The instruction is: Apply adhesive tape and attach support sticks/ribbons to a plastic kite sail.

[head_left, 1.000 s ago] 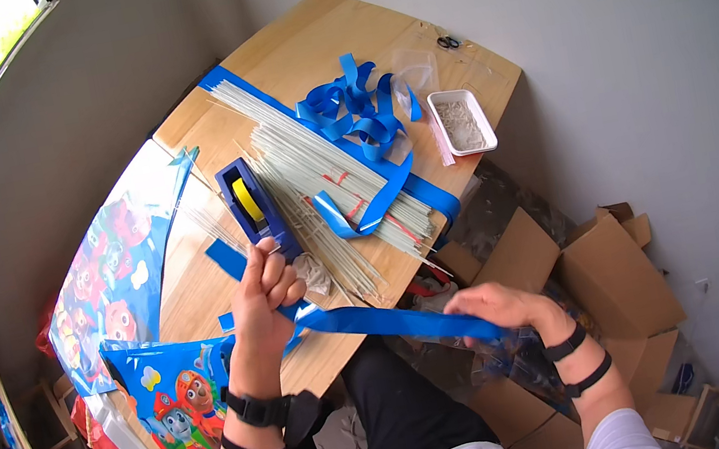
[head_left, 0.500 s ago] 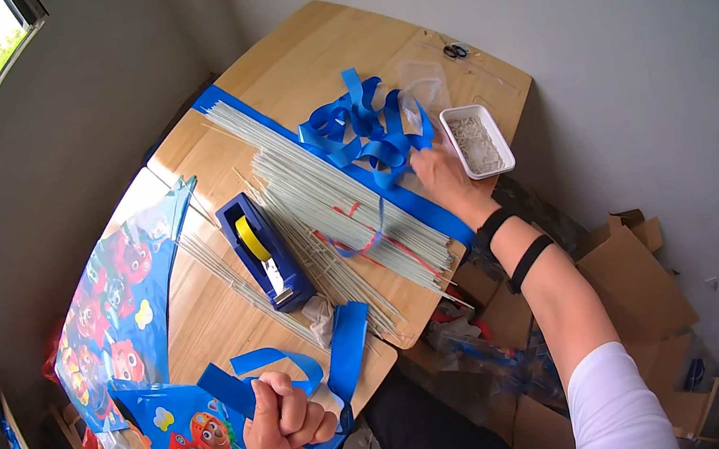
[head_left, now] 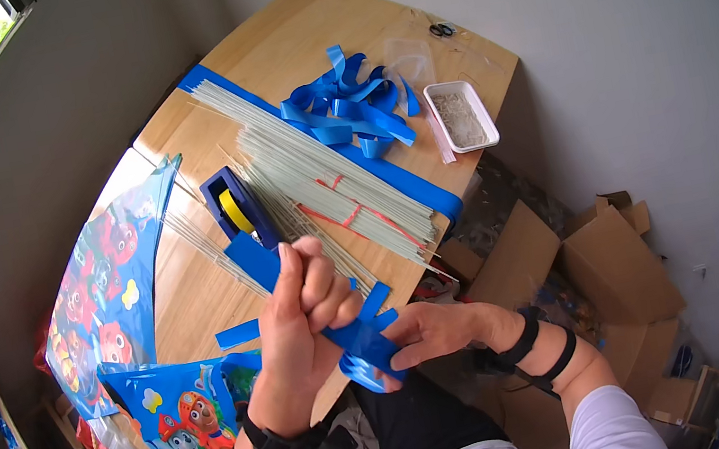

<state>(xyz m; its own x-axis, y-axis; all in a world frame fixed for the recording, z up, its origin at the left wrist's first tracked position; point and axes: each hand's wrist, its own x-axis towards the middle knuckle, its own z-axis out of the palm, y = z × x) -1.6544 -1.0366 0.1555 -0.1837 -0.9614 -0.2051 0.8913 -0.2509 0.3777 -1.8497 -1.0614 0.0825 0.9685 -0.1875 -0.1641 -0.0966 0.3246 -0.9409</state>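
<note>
the left hand [head_left: 309, 291] is curled into a fist around a smooth, glossy blue flat ribbon [head_left: 255, 260], one square-cut end poking out above the thumb. the right hand [head_left: 431, 329] pinches the ribbon's lower, folded part between thumb and bent fingers, just beside the left, at the near edge of the pale wood-grain table [head_left: 277, 27]. half a second ago the right hand was at the crumpled pile of blue ribbon [head_left: 348, 106] near the white rectangular tray [head_left: 490, 124]; the pile lies flatter now. the long, thin, whitish rods [head_left: 345, 198] with red ties, crossed then by a blue curl, lie uncovered. near the left hand stands a navy tape dispenser [head_left: 255, 206] with a yellow-centred roll. the shiny blue sheet [head_left: 184, 428] at left bears printed cartoon animals in caps; any lettering is too small to read.
</note>
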